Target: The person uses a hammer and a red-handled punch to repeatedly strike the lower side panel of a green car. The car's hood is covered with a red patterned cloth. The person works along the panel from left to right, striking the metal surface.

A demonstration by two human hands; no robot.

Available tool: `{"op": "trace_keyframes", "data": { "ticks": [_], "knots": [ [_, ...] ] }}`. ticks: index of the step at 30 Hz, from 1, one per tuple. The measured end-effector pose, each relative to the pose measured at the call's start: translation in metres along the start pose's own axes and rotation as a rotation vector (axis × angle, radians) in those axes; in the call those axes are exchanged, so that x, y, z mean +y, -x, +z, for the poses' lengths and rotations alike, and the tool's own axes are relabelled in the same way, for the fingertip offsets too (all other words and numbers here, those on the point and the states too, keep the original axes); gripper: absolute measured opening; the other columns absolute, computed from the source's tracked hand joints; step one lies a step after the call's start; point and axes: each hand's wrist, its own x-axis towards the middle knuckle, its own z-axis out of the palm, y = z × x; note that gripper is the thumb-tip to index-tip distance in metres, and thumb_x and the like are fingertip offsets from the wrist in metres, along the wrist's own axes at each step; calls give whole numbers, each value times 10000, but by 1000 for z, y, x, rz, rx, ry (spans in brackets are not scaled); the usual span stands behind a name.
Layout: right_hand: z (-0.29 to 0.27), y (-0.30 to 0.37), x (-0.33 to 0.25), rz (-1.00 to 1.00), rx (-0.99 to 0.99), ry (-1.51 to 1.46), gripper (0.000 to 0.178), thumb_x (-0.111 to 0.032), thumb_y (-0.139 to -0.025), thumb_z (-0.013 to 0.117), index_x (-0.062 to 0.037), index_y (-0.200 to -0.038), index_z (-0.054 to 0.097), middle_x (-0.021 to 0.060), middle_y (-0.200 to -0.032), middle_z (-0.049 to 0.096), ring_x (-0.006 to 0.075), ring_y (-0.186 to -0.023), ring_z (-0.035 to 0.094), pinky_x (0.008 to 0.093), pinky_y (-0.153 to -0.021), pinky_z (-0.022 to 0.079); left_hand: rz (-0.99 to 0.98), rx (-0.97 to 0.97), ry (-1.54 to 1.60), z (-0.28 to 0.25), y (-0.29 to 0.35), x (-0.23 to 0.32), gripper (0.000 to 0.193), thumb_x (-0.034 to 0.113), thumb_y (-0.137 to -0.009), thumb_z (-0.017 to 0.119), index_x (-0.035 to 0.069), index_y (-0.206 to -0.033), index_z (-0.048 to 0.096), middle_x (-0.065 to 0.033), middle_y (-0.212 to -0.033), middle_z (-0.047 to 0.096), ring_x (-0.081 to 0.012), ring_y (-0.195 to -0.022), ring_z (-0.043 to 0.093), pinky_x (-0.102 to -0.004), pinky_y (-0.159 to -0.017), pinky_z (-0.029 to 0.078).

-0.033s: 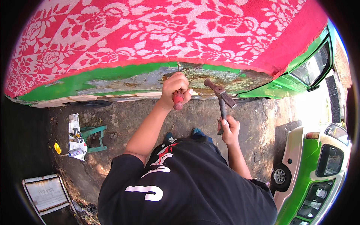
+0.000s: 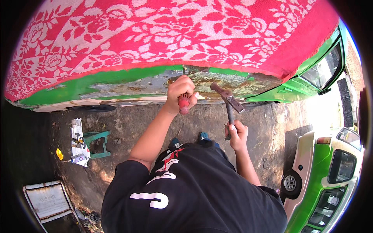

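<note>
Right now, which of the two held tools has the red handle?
The thin-shafted tool in the left hand: its handle end shows red below the fist. The hammer in the right hand has a dark handle instead.

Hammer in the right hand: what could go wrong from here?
A missed swing of the hammer could strike the bare left hand, which is wrapped around the red-handled tool. The tool's thin shaft might also slip and snag the red patterned cloth, whose edge lies close by, or scratch the green paint on the vehicle.
</note>
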Motion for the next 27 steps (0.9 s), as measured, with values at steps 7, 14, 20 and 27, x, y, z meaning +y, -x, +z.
{"op": "trace_keyframes", "data": {
  "ticks": [7, 14, 20, 27],
  "knots": [
    [-17, -23, 15, -51, -69, -14, 249, -233, -928, 599, -18, -804, 621, 24, -554, 573, 104, -506, 557, 266, -502, 429, -1, 34, -59, 12, -3, -3, 278, 35, -740, 660, 64, -643, 400, -51, -677, 473, -207, -620, 448, -328, -588, 395],
    [-41, -54, 21, -118, -190, -25, 240, -244, -918, 633, -17, -845, 643, 23, -552, 568, 110, -500, 561, 272, -498, 431, -52, 58, -53, 14, -10, -4, 290, 71, -770, 645, 49, -632, 390, -49, -645, 455, -189, -597, 429, -317, -566, 361],
    [-60, -70, 25, -139, -266, -4, 233, -242, -915, 639, -18, -852, 643, 35, -558, 564, 121, -497, 561, 282, -499, 432, -82, 54, -92, 17, -14, 0, 256, 26, -716, 613, 42, -606, 382, -50, -618, 450, -184, -572, 419, -313, -554, 358],
    [-72, -77, 22, -198, -315, -13, 285, -285, -927, 616, -22, -818, 625, 40, -591, 582, 132, -524, 575, 276, -518, 443, -99, 12, -175, 30, -24, -1, 308, -2, -724, 636, 41, -598, 358, -46, -597, 437, -166, -536, 400, -300, -503, 316]
  ]
}}
